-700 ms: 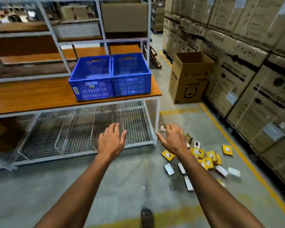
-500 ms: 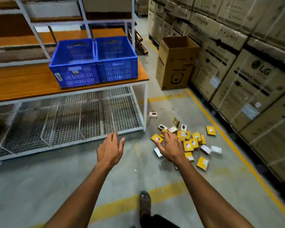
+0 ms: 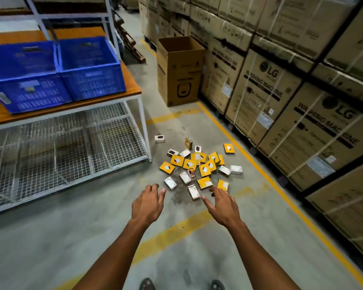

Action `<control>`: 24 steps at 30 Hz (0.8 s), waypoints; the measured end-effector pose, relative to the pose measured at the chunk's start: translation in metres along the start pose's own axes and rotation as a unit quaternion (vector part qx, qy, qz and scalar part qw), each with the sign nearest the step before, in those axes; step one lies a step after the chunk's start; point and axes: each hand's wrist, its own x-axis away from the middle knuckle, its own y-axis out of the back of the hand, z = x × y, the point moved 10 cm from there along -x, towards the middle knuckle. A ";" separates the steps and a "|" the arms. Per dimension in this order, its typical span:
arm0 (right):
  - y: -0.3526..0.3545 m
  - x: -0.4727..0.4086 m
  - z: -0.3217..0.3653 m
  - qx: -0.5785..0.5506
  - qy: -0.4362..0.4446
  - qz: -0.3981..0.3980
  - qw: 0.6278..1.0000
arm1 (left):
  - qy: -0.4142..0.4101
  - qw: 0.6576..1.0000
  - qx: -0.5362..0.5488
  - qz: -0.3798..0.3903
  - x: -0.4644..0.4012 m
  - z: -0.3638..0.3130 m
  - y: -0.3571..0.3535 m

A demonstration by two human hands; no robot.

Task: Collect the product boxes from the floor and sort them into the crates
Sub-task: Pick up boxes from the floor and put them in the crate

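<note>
Several small yellow and white product boxes (image 3: 199, 167) lie scattered on the grey floor just beyond my hands. My left hand (image 3: 148, 204) hovers left of the pile, fingers loosely curled, holding nothing. My right hand (image 3: 222, 203) is spread open above the pile's near edge, next to a white box (image 3: 193, 192) and a yellow one (image 3: 223, 185). Two blue plastic crates sit side by side on the wooden table at upper left: the left crate (image 3: 25, 88) and the right crate (image 3: 92, 80).
The table (image 3: 132, 92) has a white metal leg and wire-mesh baskets (image 3: 71, 143) underneath. An open tall cardboard box (image 3: 179, 76) stands behind the pile. Stacked washing-machine cartons (image 3: 291, 105) line the right side beyond a yellow floor line. My feet show at the bottom edge.
The view has tilted down and shifted right. Both hands have dropped lower toward the floor; my right hand has come back from over the pile to its near edge.
</note>
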 end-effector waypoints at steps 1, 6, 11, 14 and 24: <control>0.006 0.004 -0.015 -0.005 -0.003 -0.004 1.000 | -0.005 1.000 -0.003 0.004 0.003 -0.014 -0.008; 0.035 0.013 -0.094 -0.004 -0.012 0.005 1.000 | 0.000 1.000 -0.009 0.012 0.015 -0.077 -0.049; 0.074 0.011 -0.176 -0.002 -0.005 0.006 1.000 | 0.007 1.000 -0.011 -0.003 0.022 -0.150 -0.089; 0.092 0.004 -0.217 0.008 0.002 0.004 1.000 | 0.001 1.000 -0.012 -0.012 0.017 -0.195 -0.107; 0.140 -0.040 -0.303 -0.013 -0.005 0.003 1.000 | -0.050 0.998 -0.029 0.004 -0.023 -0.331 -0.144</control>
